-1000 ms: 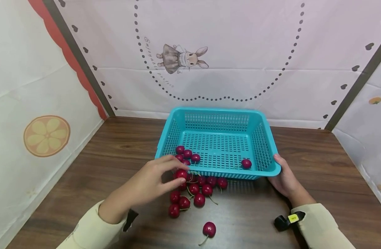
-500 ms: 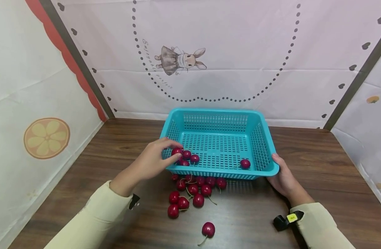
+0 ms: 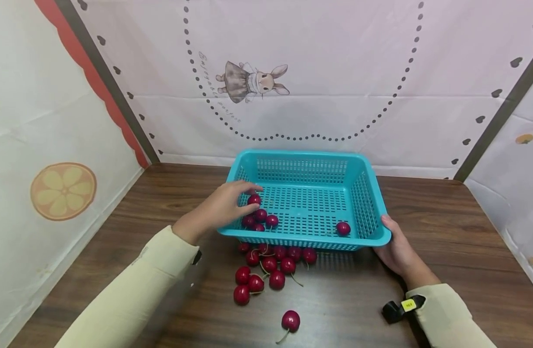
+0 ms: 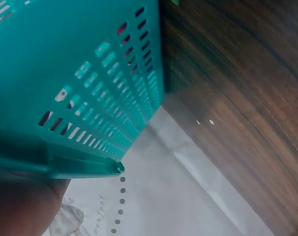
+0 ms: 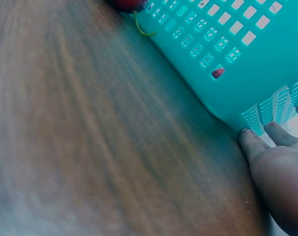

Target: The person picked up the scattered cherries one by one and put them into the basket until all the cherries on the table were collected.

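Observation:
In the head view, a blue-green plastic basket (image 3: pixel 309 242) stands tilted toward the person, with several red cherries (image 3: pixel 271 221) in its near left corner and one cherry (image 3: pixel 343 228) at the right. My left hand (image 3: pixel 220 205) reaches over the left rim. Its thumb and fingers stand apart around another cherry (image 3: pixel 254 199), low in the basket; contact is hard to make out. My right hand (image 3: pixel 398 251) holds the basket's near right corner, thumb on the rim and fingers beneath. In the right wrist view, fingers (image 5: pixel 279 135) touch the basket's side (image 5: pixel 222 93).
Several cherries with green stems (image 3: pixel 277 279) lie on the wooden table (image 3: pixel 336 299) just before the basket. A single cherry (image 3: pixel 291 321) lies closer to the person. A printed cloth wall (image 3: pixel 336 96) rises behind the basket.
My left hand has carried a cherry from the pile over the near left rim into the basket. Its fingertips have spread wider. The right hand keeps its hold on the corner.

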`<action>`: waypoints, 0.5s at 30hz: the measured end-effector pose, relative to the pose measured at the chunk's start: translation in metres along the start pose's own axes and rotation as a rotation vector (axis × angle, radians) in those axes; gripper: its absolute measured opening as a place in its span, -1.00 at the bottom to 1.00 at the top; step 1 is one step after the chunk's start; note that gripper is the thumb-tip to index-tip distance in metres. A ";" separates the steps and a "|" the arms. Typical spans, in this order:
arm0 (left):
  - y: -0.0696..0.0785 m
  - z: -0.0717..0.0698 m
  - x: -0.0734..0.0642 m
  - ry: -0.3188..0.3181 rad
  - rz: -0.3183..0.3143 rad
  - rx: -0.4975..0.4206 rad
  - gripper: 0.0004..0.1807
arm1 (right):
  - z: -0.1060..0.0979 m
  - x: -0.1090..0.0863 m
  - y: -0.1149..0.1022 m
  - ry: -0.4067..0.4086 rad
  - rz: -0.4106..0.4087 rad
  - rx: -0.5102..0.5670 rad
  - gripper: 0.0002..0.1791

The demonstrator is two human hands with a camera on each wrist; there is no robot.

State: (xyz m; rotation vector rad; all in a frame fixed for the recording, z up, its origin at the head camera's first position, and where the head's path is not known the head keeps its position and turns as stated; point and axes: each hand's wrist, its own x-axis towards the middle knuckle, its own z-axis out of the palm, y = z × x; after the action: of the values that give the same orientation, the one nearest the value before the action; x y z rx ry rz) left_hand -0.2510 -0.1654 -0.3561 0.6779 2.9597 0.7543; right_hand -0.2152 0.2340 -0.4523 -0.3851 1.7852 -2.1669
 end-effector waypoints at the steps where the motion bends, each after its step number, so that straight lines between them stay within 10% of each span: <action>1: -0.001 0.001 0.002 -0.007 0.000 0.003 -0.45 | 0.000 0.000 0.000 -0.001 0.000 -0.001 -0.23; 15: -0.006 0.010 0.010 -0.089 0.076 0.200 -0.63 | 0.000 0.001 -0.002 0.012 0.014 -0.003 -0.21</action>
State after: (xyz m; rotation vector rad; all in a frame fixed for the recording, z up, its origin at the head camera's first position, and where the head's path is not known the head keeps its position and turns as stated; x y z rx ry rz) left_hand -0.2610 -0.1615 -0.3662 0.8159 2.9674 0.4223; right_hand -0.2157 0.2338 -0.4507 -0.3597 1.7918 -2.1619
